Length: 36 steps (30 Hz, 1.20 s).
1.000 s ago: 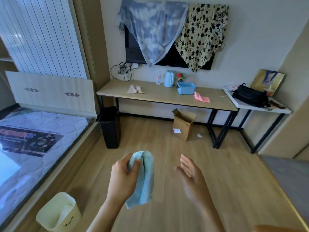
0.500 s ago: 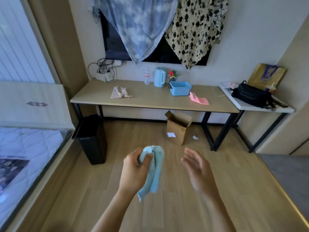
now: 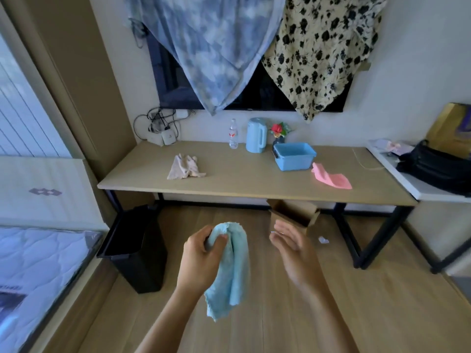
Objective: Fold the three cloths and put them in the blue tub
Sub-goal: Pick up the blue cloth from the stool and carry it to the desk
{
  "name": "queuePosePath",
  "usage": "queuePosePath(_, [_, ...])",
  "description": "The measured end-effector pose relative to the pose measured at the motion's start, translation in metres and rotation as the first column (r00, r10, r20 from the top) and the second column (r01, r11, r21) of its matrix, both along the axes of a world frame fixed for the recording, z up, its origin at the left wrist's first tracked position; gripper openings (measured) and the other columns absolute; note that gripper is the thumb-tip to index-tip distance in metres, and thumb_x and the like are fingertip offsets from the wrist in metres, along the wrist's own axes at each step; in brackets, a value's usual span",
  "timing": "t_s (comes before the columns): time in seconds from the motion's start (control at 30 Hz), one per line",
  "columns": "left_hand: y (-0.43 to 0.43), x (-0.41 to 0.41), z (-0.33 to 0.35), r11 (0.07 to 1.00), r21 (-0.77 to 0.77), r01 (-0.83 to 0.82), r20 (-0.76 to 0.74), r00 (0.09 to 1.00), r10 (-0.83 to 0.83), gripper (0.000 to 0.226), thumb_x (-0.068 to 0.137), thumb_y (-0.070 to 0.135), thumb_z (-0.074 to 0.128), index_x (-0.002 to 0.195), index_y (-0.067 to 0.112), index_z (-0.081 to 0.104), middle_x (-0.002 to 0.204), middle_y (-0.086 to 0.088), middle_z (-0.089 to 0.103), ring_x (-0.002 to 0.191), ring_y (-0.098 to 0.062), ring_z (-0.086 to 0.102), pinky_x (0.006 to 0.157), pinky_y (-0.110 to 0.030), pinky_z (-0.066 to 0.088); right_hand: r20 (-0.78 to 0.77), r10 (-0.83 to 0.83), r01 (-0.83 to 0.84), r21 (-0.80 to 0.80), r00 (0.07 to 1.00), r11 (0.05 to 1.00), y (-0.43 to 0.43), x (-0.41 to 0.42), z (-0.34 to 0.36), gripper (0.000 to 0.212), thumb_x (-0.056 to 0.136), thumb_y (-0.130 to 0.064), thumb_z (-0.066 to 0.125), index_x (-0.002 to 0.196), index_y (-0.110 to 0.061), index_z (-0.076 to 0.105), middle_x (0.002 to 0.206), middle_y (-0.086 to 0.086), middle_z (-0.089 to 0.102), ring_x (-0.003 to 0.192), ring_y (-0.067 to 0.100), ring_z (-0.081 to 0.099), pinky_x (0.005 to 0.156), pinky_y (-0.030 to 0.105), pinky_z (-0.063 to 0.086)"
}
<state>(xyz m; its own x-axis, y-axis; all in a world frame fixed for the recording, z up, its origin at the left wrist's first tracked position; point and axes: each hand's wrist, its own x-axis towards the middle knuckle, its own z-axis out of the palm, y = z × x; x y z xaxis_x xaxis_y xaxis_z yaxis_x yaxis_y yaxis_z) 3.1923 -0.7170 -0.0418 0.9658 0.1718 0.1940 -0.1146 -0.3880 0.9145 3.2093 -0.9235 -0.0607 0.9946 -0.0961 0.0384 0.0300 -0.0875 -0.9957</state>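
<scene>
- Head view: the left hand (image 3: 201, 256) grips a light blue cloth (image 3: 233, 266) that hangs above the floor; the right hand (image 3: 293, 247) is beside it, fingers relaxed and holding nothing.
- On the worktop (image 3: 242, 179) stand the blue tub (image 3: 295, 157), a pink cloth (image 3: 331, 178) just beside it, and a beige cloth (image 3: 184, 168) well apart.

The left hand (image 3: 201, 253) gripped a light-blue cloth (image 3: 235, 266), which hung doubled above the floor. The right hand (image 3: 293, 248) was beside it, fingers relaxed, not touching. On the surface (image 3: 254, 179) the blue tub (image 3: 297, 163) stood toward the back edge (right of the middle). A pink cloth (image 3: 331, 178) lay just beside the tub toward the right front corner, and a beige cloth (image 3: 184, 169) lay crumpled nearer the left edge.
</scene>
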Motion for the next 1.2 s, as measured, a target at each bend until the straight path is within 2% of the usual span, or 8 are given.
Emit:
queuePosePath(0.17, [-0.009,0.109,0.015,0.997,-0.019,-0.078,0.048,0.996,0.079,0.032,0.092,0.018,0.064,0.063,0.012,0.051,0.051,0.013,0.048,0.05,-0.003,0.043,0.05,-0.015,0.035,0.041,0.1,-0.099,-0.026,0.994,0.995,-0.008,0.123,0.016,0.037,0.092,-0.017,0.067,0.129,-0.019,0.061,0.128,-0.003,0.065,0.12,0.008,0.06,0.103,0.029,0.047])
queuePosePath(0.27, [-0.008,0.166,0.022,0.995,0.002,-0.104,0.079,0.991,0.104,0.031,0.092,0.025,0.062,0.067,0.01,0.052,0.053,0.012,0.048,0.051,-0.004,0.042,0.05,-0.017,0.035,0.04,0.126,-0.124,-0.052,0.991,0.991,-0.012,0.178,0.026,0.038,0.092,-0.02,0.067,0.13,-0.019,0.06,0.127,-0.004,0.066,0.118,0.008,0.061,0.099,0.023,0.044])
queuePosePath(0.4, [-0.01,0.245,0.031,0.997,-0.022,-0.072,0.079,0.994,0.074,0.029,0.091,0.029,0.059,0.072,0.006,0.057,0.056,0.006,0.05,0.053,-0.005,0.043,0.049,-0.017,0.035,0.036,0.125,-0.121,-0.087,0.992,0.989,-0.012,0.25,0.032,0.034,0.093,-0.018,0.066,0.126,-0.021,0.061,0.125,-0.004,0.066,0.116,0.008,0.062,0.103,0.028,0.047])
queuePosePath(0.47, [-0.011,0.293,0.026,0.998,-0.038,-0.052,0.08,0.995,0.054,0.03,0.09,0.03,0.059,0.078,0.002,0.06,0.06,-0.004,0.052,0.055,-0.007,0.044,0.05,-0.019,0.036,0.035,0.112,-0.108,-0.106,0.993,0.989,-0.012,0.29,0.027,0.033,0.093,-0.018,0.065,0.126,-0.02,0.061,0.125,-0.004,0.066,0.115,0.007,0.062,0.096,0.021,0.047])
queuePosePath(0.6, [-0.01,0.381,0.017,0.998,-0.056,0.018,0.079,0.997,-0.013,0.031,0.09,0.028,0.06,0.08,-0.001,0.058,0.06,0.002,0.046,0.054,-0.008,0.039,0.049,-0.018,0.034,0.025,0.087,-0.083,-0.136,0.996,0.987,-0.009,0.365,0.02,0.036,0.093,-0.023,0.066,0.129,-0.023,0.06,0.126,-0.01,0.065,0.114,0.001,0.062,0.088,0.013,0.044])
queuePosePath(0.9, [-0.003,0.583,0.006,0.961,-0.199,0.194,-0.005,0.98,-0.199,0.036,0.087,0.033,0.052,0.075,-0.002,0.052,0.063,0.001,0.043,0.06,-0.014,0.04,0.059,-0.036,0.034,-0.018,0.268,-0.267,-0.17,0.963,0.949,0.022,0.552,0.008,0.066,0.079,-0.035,0.079,0.138,-0.032,0.05,0.131,-0.011,0.063,0.125,0.004,0.056,0.105,0.029,0.043])
queuePosePath(1.07, [0.005,0.658,0.013,0.918,-0.306,0.253,-0.118,0.946,-0.301,0.029,0.089,0.029,0.05,0.076,0.006,0.059,0.068,0.002,0.054,0.066,-0.013,0.05,0.066,-0.034,0.042,0.011,0.198,-0.19,-0.23,0.98,0.954,0.047,0.628,0.002,0.026,0.074,-0.031,0.073,0.091,-0.013,0.064,0.085,0.002,0.068,0.085,0.015,0.065,0.085,0.038,0.05])
queuePosePath(1.2, [0.012,0.699,0.014,0.93,-0.195,0.311,-0.116,0.934,-0.337,0.032,0.08,0.041,0.071,0.073,0.013,0.057,0.063,0.008,0.055,0.059,-0.009,0.051,0.057,-0.025,0.045,0.035,0.159,-0.148,-0.203,0.987,0.968,0.053,0.667,0.0,0.033,0.075,-0.025,0.074,0.079,-0.001,0.052,0.069,0.014,0.047,0.067,0.014,0.043,0.062,0.031,0.037])
